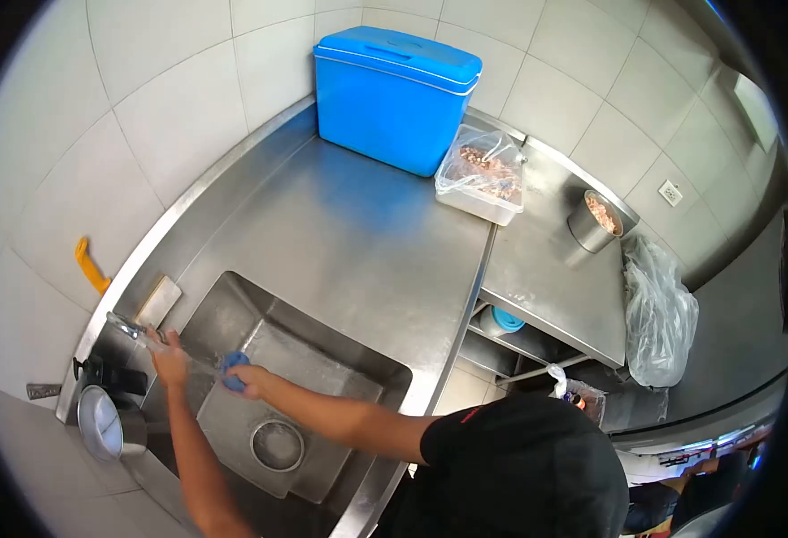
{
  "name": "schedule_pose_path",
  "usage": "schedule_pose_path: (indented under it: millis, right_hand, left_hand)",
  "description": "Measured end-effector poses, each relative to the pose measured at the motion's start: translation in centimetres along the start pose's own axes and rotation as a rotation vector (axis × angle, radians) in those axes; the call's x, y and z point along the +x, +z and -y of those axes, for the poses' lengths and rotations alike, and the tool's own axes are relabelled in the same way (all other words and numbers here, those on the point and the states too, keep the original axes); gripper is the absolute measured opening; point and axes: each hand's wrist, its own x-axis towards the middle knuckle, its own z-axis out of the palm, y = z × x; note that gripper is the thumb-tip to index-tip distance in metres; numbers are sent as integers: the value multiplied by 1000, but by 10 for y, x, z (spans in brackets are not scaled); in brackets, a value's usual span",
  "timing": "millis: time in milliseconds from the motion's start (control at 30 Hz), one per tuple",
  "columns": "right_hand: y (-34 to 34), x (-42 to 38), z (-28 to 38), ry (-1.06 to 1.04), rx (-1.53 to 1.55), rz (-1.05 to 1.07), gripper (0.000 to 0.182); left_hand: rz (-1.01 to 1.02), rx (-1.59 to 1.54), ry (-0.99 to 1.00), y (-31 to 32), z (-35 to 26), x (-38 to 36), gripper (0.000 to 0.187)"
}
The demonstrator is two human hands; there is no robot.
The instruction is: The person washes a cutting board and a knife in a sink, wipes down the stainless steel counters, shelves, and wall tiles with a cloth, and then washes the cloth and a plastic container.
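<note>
Leaning over the sink (340,354), the person has the left hand (171,360) closed around the faucet (134,330) while the right hand (243,377) grips a blue sponge (232,365) above the basin. Water could splash onto the steel tabletop (367,242), or the wet sponge might slip toward the drain (277,446).

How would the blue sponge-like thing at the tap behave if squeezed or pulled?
The blue sponge in the right hand probably squashes easily. Wet under the tap, it is likely slippery and heavier than it looks.
</note>
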Motion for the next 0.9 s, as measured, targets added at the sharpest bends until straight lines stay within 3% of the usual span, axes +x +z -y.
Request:
schedule_pose_path:
  millis: [33,100,167,233,333,400,433,467,500,533,567,633,733,867,900]
  right_hand:
    - [-13,-2,0,-8,-1,-1,20]
    - [-31,-18,-2,-13,-87,-178,22]
    - [-39,-35,2,-2,-47,-148,23]
    - [-31,-53,-3,-11,31,-116,24]
    - [2,-85,-3,-33,561,141,16]
    - [48,-138,-18,-92,802,327,16]
    - [59,-162,-28,-195,916,418,21]
    - [64,-180,-30,-210,925,403,21]
    - [66,-195,-28,-72,863,478,18]
    - [64,-204,-23,62,796,555,17]
    - [57,-202,-20,40,804,548,17]
    - [48,-194,-11,273,737,581,21]
    - [6,-133,-15,154,677,759,24]
    - [-31,-123,-24,319,741,983,21]
    - [-41,-123,-23,187,307,450,24]
  left_hand:
    - [6,-27,141,12,17,0,56]
    - [113,94,152,15,0,-15,57]
    - [236,219,165,22,-1,-28,58]
    - [25,116,319,40,13,-41,60]
    - [118,-101,297,59,30,-89,62]
    - [440,-1522,-312,64,11,-152,62]
    - [466,-1891,-570,34,-39,-198,61]
    - [424,-2177,-727,0,-90,-240,60]
    - [353,-2414,-849,-30,-133,-273,59]
    - [272,-2573,-930,-54,-163,-300,59]
    - [217,-2650,-985,-69,-180,-313,58]
    - [370,-2409,-995,-49,-155,-298,53]
    - [624,-1858,-876,12,-96,-241,46]
    - [698,-1423,-767,61,-49,-189,38]
    - [705,-1358,-756,70,-41,-185,36]
